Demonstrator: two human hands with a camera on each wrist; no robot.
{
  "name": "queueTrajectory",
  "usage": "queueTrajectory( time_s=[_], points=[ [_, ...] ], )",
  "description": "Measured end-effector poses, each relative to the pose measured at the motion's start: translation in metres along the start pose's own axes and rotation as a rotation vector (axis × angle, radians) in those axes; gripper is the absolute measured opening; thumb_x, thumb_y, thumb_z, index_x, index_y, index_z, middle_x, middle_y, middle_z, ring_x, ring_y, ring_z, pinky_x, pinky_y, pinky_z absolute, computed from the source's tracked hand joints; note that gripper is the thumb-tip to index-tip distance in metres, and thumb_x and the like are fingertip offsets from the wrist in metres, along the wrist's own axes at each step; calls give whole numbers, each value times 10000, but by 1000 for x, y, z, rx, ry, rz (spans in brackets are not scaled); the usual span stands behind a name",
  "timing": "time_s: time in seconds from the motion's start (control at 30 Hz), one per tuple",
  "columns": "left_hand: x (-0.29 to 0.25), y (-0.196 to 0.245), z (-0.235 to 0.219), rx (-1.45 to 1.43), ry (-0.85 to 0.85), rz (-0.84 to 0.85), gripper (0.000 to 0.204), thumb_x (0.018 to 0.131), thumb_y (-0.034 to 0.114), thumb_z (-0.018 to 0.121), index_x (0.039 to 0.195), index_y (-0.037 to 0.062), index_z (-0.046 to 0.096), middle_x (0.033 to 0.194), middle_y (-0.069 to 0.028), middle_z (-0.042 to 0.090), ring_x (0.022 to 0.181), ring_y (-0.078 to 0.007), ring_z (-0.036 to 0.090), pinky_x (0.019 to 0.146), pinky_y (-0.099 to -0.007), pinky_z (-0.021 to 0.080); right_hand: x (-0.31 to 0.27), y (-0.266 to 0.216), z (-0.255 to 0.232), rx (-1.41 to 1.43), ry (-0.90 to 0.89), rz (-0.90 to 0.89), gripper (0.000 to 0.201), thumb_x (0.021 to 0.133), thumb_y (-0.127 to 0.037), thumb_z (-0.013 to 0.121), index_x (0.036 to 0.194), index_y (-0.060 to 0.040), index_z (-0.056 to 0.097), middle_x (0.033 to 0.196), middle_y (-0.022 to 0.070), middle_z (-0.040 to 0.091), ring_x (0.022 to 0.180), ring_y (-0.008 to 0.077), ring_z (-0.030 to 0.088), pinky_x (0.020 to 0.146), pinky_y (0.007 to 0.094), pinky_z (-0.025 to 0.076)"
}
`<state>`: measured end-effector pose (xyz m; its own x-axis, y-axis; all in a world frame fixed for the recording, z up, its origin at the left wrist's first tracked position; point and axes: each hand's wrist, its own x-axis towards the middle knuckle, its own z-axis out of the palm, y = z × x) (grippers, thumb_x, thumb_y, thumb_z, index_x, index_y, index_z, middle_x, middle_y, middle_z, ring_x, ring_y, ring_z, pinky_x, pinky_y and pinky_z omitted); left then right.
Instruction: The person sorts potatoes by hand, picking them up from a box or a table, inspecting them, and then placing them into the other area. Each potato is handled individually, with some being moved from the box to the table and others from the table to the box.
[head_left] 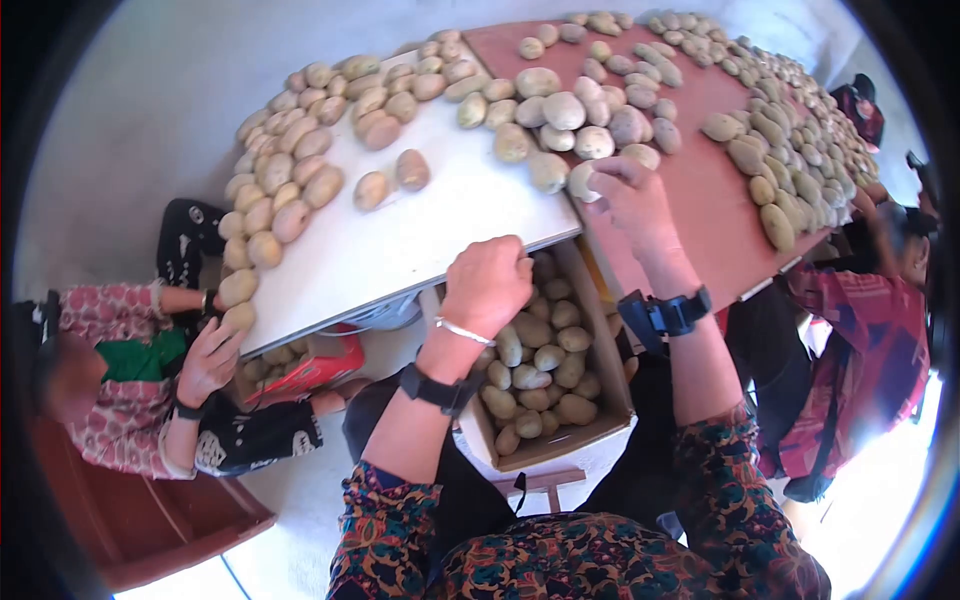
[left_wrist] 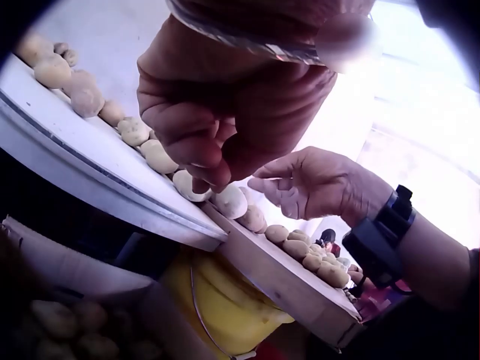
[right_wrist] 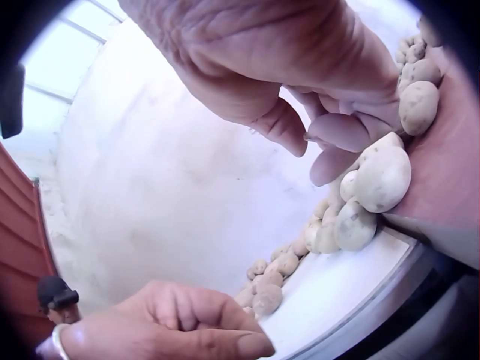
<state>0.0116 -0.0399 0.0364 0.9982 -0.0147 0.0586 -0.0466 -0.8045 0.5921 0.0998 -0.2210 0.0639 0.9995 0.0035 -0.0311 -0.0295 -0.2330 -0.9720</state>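
My left hand [head_left: 487, 287] hovers at the front edge of the white board [head_left: 400, 235], over the back of a cardboard box of potatoes [head_left: 540, 355]. Its fingers are loosely curled, and no potato shows in them. My right hand [head_left: 635, 205] is over the seam with the reddish board [head_left: 690, 215], right beside a pale potato [head_left: 584, 182]. In the right wrist view, thumb and fingers of this hand [right_wrist: 300, 90] stand apart with nothing between them, close above a large pale potato [right_wrist: 382, 180]. More potatoes [head_left: 562, 110] lie bunched behind it.
Rows of potatoes line the white board's left side [head_left: 275, 185] and the reddish board's right side [head_left: 790, 160]. At left, another person's hand [head_left: 208, 360] touches a potato, above a red box [head_left: 320, 365]. Another person sits at right. A yellow bucket [left_wrist: 232, 307] stands under the boards.
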Motion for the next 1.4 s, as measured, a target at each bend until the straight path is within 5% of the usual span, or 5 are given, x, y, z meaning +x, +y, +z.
queueTrajectory(
  time_s=[0.33,0.57,0.83,1.0,1.4],
  points=[
    [2,-6,-16,-46,-9,-95,184,845,208,631,875,43,705,859,-185,699,845,-370,670,782,-438,522,20,19,30,-1031,139,-420,286,829,-220,637,1086,-99,608,1152,138,567,1115,346,523,907,524,453],
    [2,-9,-17,-69,54,-66,147,837,188,640,852,53,697,839,-175,694,824,-372,664,766,-446,520,25,17,65,-1086,98,-170,573,775,-457,741,1143,-43,594,1233,156,465,1205,364,420,898,494,492],
    [2,-11,-20,-67,60,-89,145,837,198,652,839,61,698,820,-166,695,814,-369,664,755,-450,518,22,30,80,-1052,120,-272,476,742,-286,714,1111,-20,573,1196,154,479,1175,335,443,888,508,448],
    [4,-18,-18,-4,64,-104,209,861,147,607,1014,12,653,930,-194,697,908,-379,660,830,-455,507,22,41,74,-880,18,-586,409,702,-154,691,1082,-56,578,1153,121,518,1111,329,485,877,450,473],
    [23,-23,-1,-464,250,-161,576,857,33,522,1388,-100,344,1179,-275,568,1083,-396,598,932,-432,486,13,36,92,-944,-222,-585,563,755,-274,725,1271,-140,542,1056,110,622,1028,318,576,850,438,517]
  ],
)
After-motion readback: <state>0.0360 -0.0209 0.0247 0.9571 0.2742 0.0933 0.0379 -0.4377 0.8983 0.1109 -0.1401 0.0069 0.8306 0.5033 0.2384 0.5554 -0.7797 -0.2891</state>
